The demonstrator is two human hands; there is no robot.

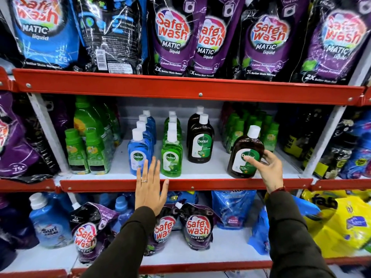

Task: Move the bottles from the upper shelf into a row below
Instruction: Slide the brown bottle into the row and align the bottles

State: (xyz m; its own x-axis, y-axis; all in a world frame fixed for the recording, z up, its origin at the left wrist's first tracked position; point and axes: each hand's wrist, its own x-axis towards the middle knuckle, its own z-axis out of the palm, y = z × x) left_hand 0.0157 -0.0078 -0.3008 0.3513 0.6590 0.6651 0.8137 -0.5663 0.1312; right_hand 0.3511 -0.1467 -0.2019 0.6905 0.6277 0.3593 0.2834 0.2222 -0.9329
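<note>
On the middle shelf (200,169) stand three files of Dettol bottles: a blue file (139,151), a green file (171,157) and a brown pair (200,139). A separate brown Dettol bottle (246,153) stands tilted slightly at the shelf's front right. My right hand (267,169) holds it from the right side, thumb across its label. My left hand (150,189) is flat and open, fingers spread, over the red shelf lip in front of the blue and green files. It holds nothing.
Green bottles flank the Dettol files at the left (88,151) and right (251,127). Safe Wash pouches (172,37) fill the top shelf. Pouches and blue bottles (198,227) crowd the bottom shelf. Yellow bags (349,221) sit at the lower right.
</note>
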